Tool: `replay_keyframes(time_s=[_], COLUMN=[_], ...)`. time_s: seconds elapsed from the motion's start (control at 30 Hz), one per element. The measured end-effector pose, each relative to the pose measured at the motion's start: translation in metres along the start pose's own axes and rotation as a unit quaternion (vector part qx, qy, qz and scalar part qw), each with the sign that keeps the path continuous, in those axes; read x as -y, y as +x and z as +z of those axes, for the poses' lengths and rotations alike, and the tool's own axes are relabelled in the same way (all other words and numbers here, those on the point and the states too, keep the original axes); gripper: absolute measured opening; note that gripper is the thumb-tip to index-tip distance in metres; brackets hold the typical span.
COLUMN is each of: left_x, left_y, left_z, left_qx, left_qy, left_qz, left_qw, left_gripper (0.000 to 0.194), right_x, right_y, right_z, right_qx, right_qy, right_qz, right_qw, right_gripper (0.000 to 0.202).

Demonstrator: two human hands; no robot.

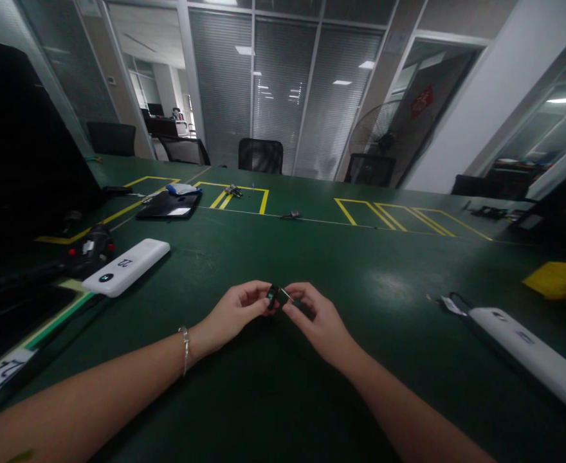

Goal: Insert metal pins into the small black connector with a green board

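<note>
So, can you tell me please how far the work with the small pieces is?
Picking up looks done: the left hand holds a small dark piece, the right hand a thin one with a bright edge. In hand: both, close together over the green table. The handling looks unfinished, as both hands grip; whether the pieces touch is too small to tell.

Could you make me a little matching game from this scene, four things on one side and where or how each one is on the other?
1. Left hand
2. White block marked 22
3. Flat black item
4. Yellow item

A. Under a blue-and-white item
B. At the far right of the view
C. At a small dark piece, with a bracelet at its wrist
D. Beside black gear with red parts

Pairs: 1-C, 2-D, 3-A, 4-B
</note>
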State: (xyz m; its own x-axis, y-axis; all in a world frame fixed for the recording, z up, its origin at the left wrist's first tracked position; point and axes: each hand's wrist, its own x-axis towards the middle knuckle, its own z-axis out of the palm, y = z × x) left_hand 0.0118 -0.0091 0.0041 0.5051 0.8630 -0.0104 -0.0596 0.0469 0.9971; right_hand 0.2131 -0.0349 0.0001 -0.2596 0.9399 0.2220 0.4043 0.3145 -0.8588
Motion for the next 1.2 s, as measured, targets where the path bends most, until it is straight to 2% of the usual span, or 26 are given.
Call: replay_keyframes(time_s=[0.07,0.23,0.43,0.6,0.67,0.83,1.0,1.2], left_x=[-0.001,-0.006,-0.01,-0.009,-0.008,-0.003,0.0,0.0], left_y=[0.0,-0.003,-0.005,-0.004,-0.003,-0.002,-0.001,-0.001], left_z=[-0.001,-0.002,-0.003,-0.005,-0.005,-0.005,-0.006,-0.008], left_qx=[-0.005,-0.012,0.001,0.023,0.025,0.001,-0.019,-0.008], left_qy=[0.0,0.05,0.114,0.163,0.163,0.116,0.102,0.111], left_qz=[-0.002,0.004,0.015,0.05,0.054,0.015,0.025,0.032], left_qw=[1.0,0.999,0.993,0.985,0.985,0.993,0.994,0.993], left_gripper=[0.029,0.034,0.028,0.029,0.029,0.028,0.024,0.025], right_x=[0.003,0.005,0.006,0.006,0.006,0.007,0.007,0.007], right_y=[0.0,-0.001,0.0,0.0,-0.001,-0.001,0.0,-0.001], right_z=[-0.002,-0.006,-0.007,-0.005,-0.004,-0.006,-0.008,-0.007], right_qx=[0.015,0.022,0.025,0.03,0.029,0.014,-0.01,-0.011], right_qy=[-0.018,-0.063,-0.106,-0.15,-0.156,-0.167,-0.193,-0.214], right_qz=[-0.005,-0.016,-0.03,-0.04,-0.044,-0.054,-0.063,-0.059], right_qw=[1.0,0.998,0.994,0.987,0.986,0.984,0.979,0.975], right_gripper=[0.018,0.022,0.016,0.016,0.016,0.015,0.014,0.014])
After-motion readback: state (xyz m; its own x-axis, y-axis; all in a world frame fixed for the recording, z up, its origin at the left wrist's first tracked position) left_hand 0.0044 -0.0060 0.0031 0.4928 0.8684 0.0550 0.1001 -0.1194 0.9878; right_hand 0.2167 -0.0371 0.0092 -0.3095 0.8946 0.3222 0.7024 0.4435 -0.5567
